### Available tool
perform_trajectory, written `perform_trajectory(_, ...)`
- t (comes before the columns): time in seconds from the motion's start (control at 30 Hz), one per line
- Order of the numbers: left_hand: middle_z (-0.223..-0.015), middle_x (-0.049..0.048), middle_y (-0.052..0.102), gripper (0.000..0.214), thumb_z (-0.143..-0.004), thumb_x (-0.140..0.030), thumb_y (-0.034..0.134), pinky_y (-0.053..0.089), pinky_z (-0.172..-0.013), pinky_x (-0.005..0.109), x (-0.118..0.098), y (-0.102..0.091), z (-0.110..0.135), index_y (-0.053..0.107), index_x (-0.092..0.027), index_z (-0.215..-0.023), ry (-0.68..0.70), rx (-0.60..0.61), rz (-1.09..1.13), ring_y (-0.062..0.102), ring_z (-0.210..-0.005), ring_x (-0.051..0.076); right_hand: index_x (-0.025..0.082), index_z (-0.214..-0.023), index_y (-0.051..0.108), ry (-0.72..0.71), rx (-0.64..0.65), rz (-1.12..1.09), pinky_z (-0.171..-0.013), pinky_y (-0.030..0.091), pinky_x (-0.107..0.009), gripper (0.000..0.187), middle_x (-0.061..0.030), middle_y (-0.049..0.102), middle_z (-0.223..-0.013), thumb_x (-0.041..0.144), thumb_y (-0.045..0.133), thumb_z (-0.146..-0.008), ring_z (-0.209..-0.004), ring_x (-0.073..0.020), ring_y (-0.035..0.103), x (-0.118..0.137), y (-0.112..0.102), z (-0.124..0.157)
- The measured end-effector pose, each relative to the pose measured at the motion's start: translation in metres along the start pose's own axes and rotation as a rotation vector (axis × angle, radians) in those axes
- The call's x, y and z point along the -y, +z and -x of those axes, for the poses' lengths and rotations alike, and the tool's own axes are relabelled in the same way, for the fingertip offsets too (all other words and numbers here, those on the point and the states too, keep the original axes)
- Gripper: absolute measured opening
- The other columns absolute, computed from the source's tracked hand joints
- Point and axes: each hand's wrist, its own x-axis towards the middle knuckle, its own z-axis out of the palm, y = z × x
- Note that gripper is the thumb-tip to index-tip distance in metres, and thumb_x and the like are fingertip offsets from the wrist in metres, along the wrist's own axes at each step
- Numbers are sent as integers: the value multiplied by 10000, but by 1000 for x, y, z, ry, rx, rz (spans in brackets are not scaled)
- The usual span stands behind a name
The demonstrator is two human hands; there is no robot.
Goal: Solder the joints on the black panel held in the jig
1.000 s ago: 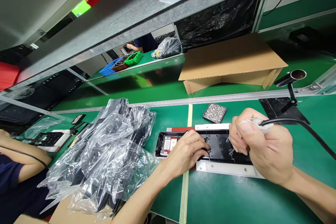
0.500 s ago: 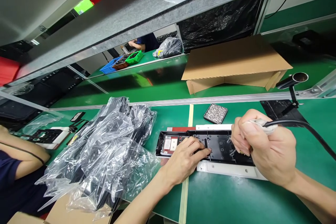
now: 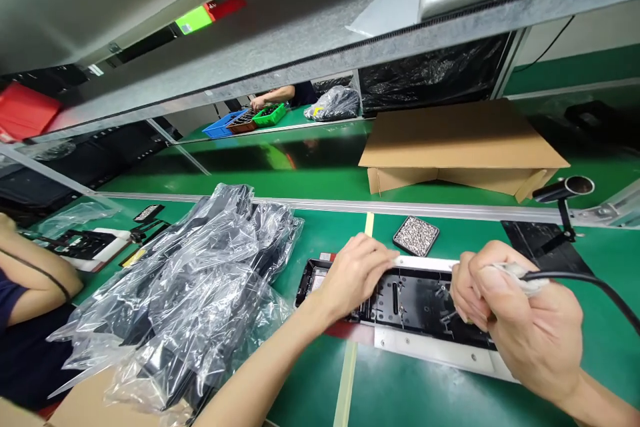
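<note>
My right hand [image 3: 520, 320] is closed around a corded soldering iron [image 3: 510, 273], its grip wrapped in something whitish. Its thin tip points down into a long black plastic housing [image 3: 420, 297], mostly hidden behind my fingers. My left hand [image 3: 353, 273] reaches across the left part of the housing, palm down, with loosely bent fingers and fingertips over the far edge near the white rail. Nothing shows in it; its thumb is hidden. White rails [image 3: 435, 349] flank the housing on both long sides. Just beyond sits a small square tray [image 3: 416, 236] filled with tiny silvery metal pieces.
Plastic-bagged black parts [image 3: 210, 287] are heaped on the left. A metal tube holder [image 3: 565, 188] stands at the right, with the cord [image 3: 590, 278] running below it. Behind are a cardboard stand [image 3: 460, 140] and small bins [image 3: 225, 125]. A co-worker's arm [image 3: 43, 267] is far left.
My left hand has moved from inside the housing to its far edge, towards the small tray. My right hand still holds the iron over the housing. The camera view has shifted slightly.
</note>
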Motion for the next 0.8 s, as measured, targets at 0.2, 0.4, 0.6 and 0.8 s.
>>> perform_trajectory(0.2, -1069, 56, 733, 217, -1024, -249, 538, 475, -976, 368, 29, 28, -69, 735, -196, -1099, -105, 160, -26, 591, -1039, 224, 215, -696, 484, -51, 50, 36, -421, 329, -250, 364, 30, 416, -558, 321, 503, -1044, -482, -103, 409, 1, -6, -4)
perform_trajectory(0.4, -924, 68, 723, 171, -960, -207, 604, 483, -886, 346, 28, 39, -88, 762, -181, -899, -89, 274, -24, 576, -979, 241, 212, -672, 468, -28, 18, 27, -408, 353, -230, 394, 32, 418, -530, 359, 515, -1035, -466, -104, 412, 8, -4, -8)
perform_trajectory(0.6, -874, 62, 716, 163, -924, -191, 630, 469, -885, 349, 28, 45, -93, 763, -186, -830, -73, 335, -10, 564, -950, 244, 210, -667, 474, -12, 11, 26, -409, 355, -233, 401, 30, 420, -527, 375, 528, -1029, -462, -105, 413, 10, -3, -8)
perform_trajectory(0.8, -748, 66, 690, 195, -812, -74, 624, 472, -882, 354, 20, 49, -98, 682, -164, -650, -96, 307, 26, 595, -878, 236, 213, -673, 466, -19, 16, 17, -403, 348, -231, 391, 34, 418, -526, 357, 526, -1031, -459, -104, 411, 9, -3, -9)
